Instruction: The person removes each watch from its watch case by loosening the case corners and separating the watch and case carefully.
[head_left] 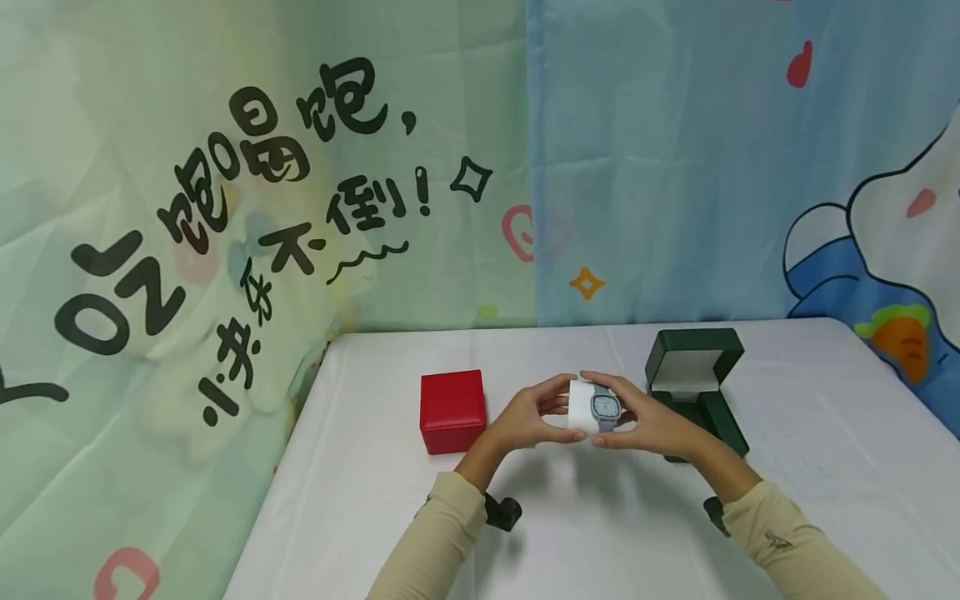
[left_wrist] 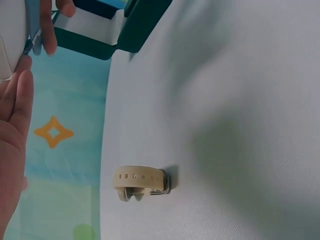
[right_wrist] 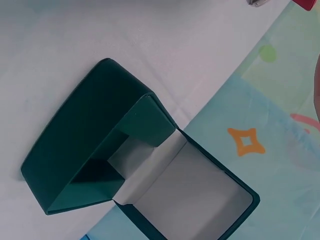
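Both hands hold a white watch cushion (head_left: 579, 410) raised over the table. Around the cushion goes a watch (head_left: 606, 406) with a grey-blue strap and a squarish pale dial. My left hand (head_left: 534, 417) grips the cushion's left end, fingers at the top and thumb below. From the right, my right hand (head_left: 654, 423) pinches the watch side the same way. The left wrist view has the cushion (left_wrist: 11, 35) cut off at the upper left corner, with the left hand (left_wrist: 14, 125) beneath it. Just beyond the right hand stands an open green box (head_left: 693, 392).
A closed red box (head_left: 453, 412) sits left of the hands. On the white table (head_left: 375, 533) lies a beige watch strap (left_wrist: 140, 176), curled round with a metal buckle. The green box's raised lid (right_wrist: 195, 190) has a pale lining. Printed curtains (head_left: 450, 275) hang behind the table.
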